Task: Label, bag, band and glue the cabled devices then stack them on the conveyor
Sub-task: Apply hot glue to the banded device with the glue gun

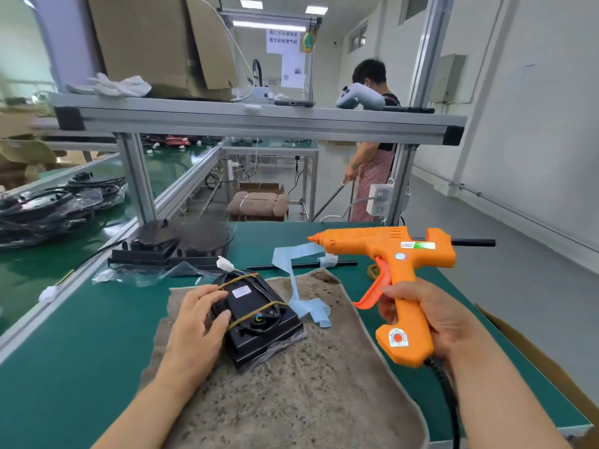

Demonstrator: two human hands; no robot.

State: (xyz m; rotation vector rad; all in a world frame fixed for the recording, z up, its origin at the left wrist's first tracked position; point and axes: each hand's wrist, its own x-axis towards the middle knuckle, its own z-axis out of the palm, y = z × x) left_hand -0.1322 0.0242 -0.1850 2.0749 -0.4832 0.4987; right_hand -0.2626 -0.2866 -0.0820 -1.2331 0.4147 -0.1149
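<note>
A black cabled device (pixel 259 322) in a clear bag lies on a speckled grey mat (pixel 308 384). Two yellowish rubber bands cross it, and a white label sits on its top face. My left hand (pixel 197 322) grips the device's left side, fingers curled over its edge. My right hand (pixel 431 315) holds an orange glue gun (pixel 395 273) by the handle, raised above the mat to the right of the device, its nozzle pointing left. A white connector (pixel 226 264) sticks out behind the device.
Two unbagged black devices (pixel 168 244) sit behind the mat. Bagged devices are piled (pixel 55 205) on the green conveyor at left. A light-blue label backing strip (pixel 301 286) and a black glue stick (pixel 304 265) lie on the table. A person stands beyond the frame (pixel 259 119).
</note>
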